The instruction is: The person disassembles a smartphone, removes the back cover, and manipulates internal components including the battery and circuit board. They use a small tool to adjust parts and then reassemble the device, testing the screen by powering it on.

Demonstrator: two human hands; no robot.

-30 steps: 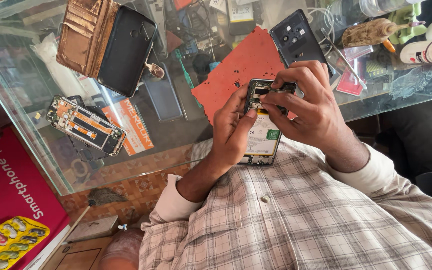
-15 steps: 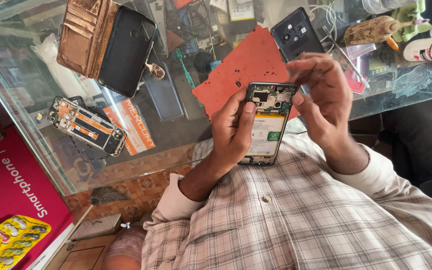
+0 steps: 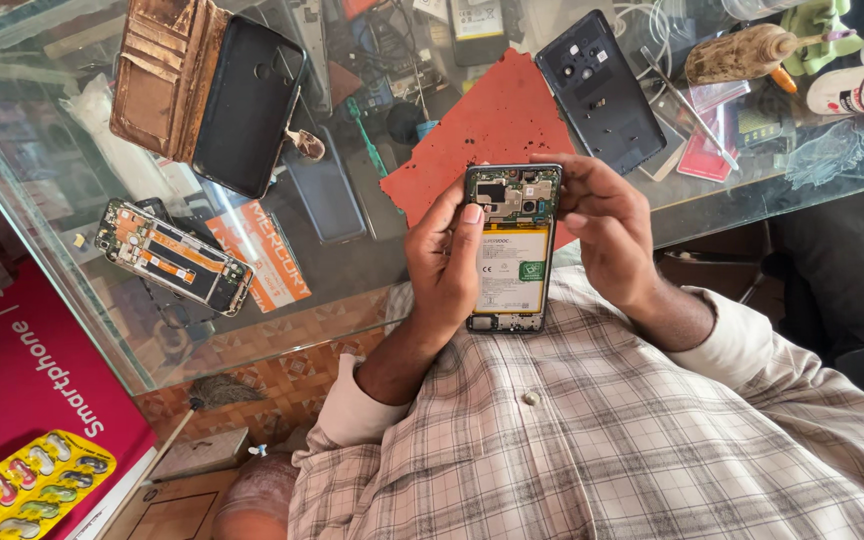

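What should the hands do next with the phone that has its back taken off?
Probably keep the left hand steady around the opened phone while the right hand works on the top part. The back is off, so the battery and the small board near the camera lie bare, and the right hand's fingertips already sit at that top edge. The dark back cover lies apart on the glass table.

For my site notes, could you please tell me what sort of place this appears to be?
Most likely a phone repair counter. Both hands hold an opened phone with its battery showing, another stripped phone lies on the glass counter, and a detached back cover rests beside a red mat.
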